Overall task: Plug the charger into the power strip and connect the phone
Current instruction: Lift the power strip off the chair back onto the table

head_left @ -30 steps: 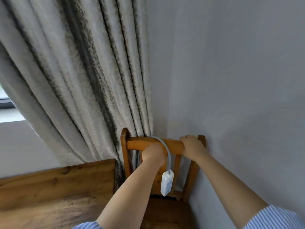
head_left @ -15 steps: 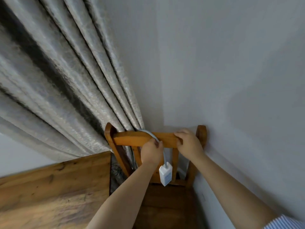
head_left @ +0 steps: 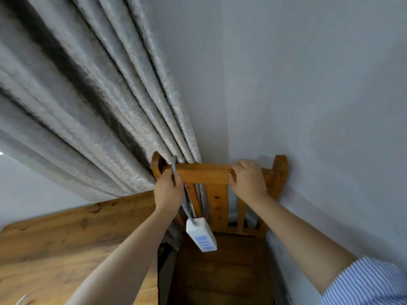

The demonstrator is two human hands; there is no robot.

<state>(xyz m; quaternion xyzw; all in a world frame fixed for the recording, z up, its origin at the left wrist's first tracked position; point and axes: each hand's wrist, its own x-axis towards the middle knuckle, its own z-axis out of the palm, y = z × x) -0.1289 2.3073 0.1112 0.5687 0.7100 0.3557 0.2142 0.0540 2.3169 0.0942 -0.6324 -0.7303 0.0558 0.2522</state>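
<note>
Both bare forearms reach up from the bottom of the frame toward centre. Left hand [head_left: 168,190], centre frame: fingers curled into a closed fist, back of hand facing camera, wrist straight. Right hand [head_left: 247,180], just right of centre: palm down, fingers folded over and away, thumb tucked under; grip looks firm, though fingertips are hidden. Blue-and-white striped sleeve [head_left: 365,282] at lower right.

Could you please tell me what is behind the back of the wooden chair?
Behind the chair back are the curtain and the wall. The cord runs over its top rail; where it leads behind is hidden.
</note>
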